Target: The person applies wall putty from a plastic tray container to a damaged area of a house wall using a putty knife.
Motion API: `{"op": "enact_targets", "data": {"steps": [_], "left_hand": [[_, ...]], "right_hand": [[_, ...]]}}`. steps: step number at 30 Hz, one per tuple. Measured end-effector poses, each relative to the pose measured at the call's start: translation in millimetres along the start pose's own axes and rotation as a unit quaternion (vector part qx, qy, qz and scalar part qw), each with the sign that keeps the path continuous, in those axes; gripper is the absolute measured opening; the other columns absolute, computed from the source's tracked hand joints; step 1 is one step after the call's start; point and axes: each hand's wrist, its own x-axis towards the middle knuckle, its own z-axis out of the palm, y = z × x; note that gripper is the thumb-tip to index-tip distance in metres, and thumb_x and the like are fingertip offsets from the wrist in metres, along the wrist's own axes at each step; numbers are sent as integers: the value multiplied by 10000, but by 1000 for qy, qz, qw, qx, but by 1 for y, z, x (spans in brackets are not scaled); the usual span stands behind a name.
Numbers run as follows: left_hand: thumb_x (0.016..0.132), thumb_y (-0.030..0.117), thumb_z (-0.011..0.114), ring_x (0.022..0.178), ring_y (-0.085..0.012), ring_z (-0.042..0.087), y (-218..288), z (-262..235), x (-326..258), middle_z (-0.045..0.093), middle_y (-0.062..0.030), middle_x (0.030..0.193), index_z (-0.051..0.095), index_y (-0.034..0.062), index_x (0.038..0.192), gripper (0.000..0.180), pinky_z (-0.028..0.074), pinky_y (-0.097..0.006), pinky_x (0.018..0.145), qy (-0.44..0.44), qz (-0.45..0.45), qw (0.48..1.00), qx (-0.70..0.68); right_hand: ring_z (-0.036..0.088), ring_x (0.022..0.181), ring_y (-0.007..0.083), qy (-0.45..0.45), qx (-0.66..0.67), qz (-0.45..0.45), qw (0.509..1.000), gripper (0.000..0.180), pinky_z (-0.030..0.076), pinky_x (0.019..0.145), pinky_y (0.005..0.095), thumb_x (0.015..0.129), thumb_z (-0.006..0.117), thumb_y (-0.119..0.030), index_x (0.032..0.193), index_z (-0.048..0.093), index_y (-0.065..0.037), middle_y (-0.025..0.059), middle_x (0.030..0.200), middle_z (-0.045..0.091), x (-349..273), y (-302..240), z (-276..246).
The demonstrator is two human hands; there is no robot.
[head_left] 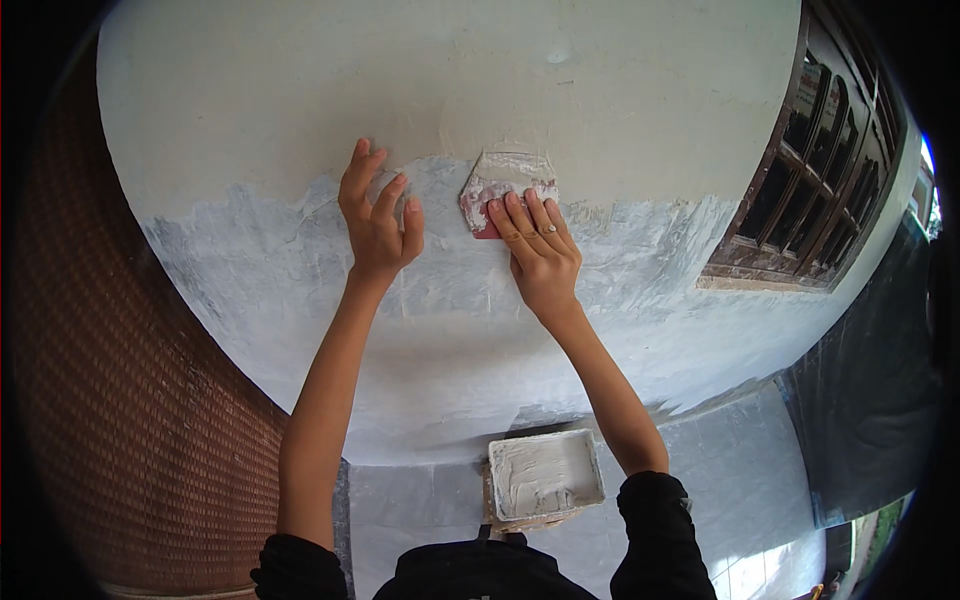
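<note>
My right hand [541, 245] holds a red putty scraper [484, 200] flat against the wall [440, 290]. Pale filler coats much of the scraper's face, and its top edge lies over the border between the cream upper wall and the grey-white patchy band. A ring shows on one finger; the thumb is mostly hidden under the hand. To the left, my left hand [378, 225] is raised close to the wall, fingers spread and curved, with nothing in it. Whether its fingertips touch the wall I cannot tell. Below stands a rectangular tray [603, 480] of whitish filler.
A brown woven panel [150, 400] lines the left side. At the right is a dark wooden window [800, 180] with glass panes. Grey sheeting [740, 455] covers the floor, and a dark sheet [870, 380] hangs at the far right. The tray rests on a box-like support.
</note>
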Motion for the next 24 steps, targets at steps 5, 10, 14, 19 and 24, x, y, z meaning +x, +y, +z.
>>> {"op": "enact_targets", "data": {"steps": [5, 10, 14, 19, 24], "left_hand": [[901, 115, 480, 1343, -425, 283, -2, -3, 1, 308, -164, 1347, 325, 151, 1321, 449, 290, -547, 1067, 0, 3, 1000, -2], [905, 120, 473, 1338, -427, 291, 0, 0, 1, 315, -162, 1336, 319, 161, 1329, 453, 298, -553, 1061, 8, 1, 1000, -9], [888, 123, 485, 1324, -415, 322, -1, 1, 1, 344, -155, 1331, 359, 162, 1309, 442, 325, -532, 1045, 27, 5, 1000, -12], [868, 126, 498, 1319, -396, 340, -3, 0, -2, 365, -144, 1329, 406, 164, 1280, 424, 344, -510, 1039, 40, 2, 999, -19], [870, 129, 495, 1324, -391, 332, -2, 3, 1, 354, -141, 1333, 406, 168, 1282, 423, 344, -514, 1048, 41, 3, 999, -31]], "right_hand": [[592, 1146, 194, -16, 3, -1, 1000, 368, 480, 979, 388, 773, 665, -70, 1110, 698, -215, 11, 1162, 658, 2, 1, -4], [616, 1108, 194, -29, 11, 5, 1000, 358, 488, 971, 385, 760, 674, -66, 1086, 709, -210, 15, 1125, 672, 0, 4, -8], [627, 1087, 197, -38, 18, -4, 999, 361, 490, 967, 381, 757, 674, -60, 1086, 709, -206, 22, 1124, 672, -1, 4, -10], [630, 1082, 194, -51, 15, -25, 998, 373, 496, 959, 377, 756, 676, -68, 1101, 703, -207, 26, 1123, 672, -4, 6, -10], [632, 1078, 186, -51, 7, -36, 998, 376, 504, 949, 373, 761, 679, -83, 1115, 697, -207, 18, 1124, 673, -3, 10, -14]]}}
